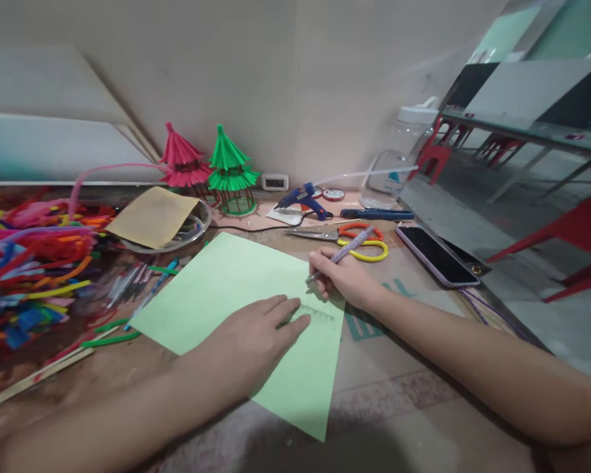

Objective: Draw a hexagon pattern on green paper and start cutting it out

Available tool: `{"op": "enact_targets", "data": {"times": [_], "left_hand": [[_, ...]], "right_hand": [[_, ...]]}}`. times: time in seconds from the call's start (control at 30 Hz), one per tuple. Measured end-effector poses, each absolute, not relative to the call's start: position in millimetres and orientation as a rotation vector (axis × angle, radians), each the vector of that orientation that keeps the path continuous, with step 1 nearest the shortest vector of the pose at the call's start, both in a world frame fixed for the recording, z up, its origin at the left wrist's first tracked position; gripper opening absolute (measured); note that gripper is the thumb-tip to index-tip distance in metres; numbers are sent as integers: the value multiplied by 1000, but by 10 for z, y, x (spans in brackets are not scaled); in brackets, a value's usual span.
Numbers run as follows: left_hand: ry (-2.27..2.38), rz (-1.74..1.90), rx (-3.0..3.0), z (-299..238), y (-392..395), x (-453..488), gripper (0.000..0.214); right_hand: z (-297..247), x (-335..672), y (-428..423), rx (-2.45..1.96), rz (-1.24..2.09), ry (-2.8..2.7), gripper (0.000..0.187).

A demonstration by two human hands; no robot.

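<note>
Tilted pen (350, 247) over green paper (211, 289)

Nothing legible: green print (367, 328) on cardboard (349, 381), lettering (393, 184) on bottle (377, 190) too unclear

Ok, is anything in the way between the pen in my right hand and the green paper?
Nothing visible: the pen has its tip over the paper, though whether it touches is unclear. Your left hand rests on the paper, nearer you than the tip, not under it.

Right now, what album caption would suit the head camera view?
Left hand resting on green paper, right hand holding a pen, with scissors and a glue gun beyond.
</note>
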State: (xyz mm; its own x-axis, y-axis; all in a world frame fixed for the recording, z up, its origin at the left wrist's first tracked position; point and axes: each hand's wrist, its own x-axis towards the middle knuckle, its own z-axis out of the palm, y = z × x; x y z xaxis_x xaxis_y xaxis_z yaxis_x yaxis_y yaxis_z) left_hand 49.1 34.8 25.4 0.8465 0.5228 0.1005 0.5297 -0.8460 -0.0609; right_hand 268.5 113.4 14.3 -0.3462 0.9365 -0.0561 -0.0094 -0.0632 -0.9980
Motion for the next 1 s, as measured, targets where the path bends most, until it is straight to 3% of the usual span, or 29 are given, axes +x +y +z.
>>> {"op": "enact_targets", "data": {"times": [0.27,0.43,0.8,1.0], "left_hand": [[-997,-32,-2825,335,306,757,32],[-900,-141,-2785,170,211,680,45],[-1021,-486,-2622,99,254,737,50],[-921,-457,-2643,98,287,708,55]], "right_hand": [[99,2694,1161,-1076,1507,-1359,50],[142,2685,1092,-1106,1506,-1397,51],[217,2717,974,-1181,1291,-1603,44],[231,2732,938,-1205,1333,-1636,40]]}}
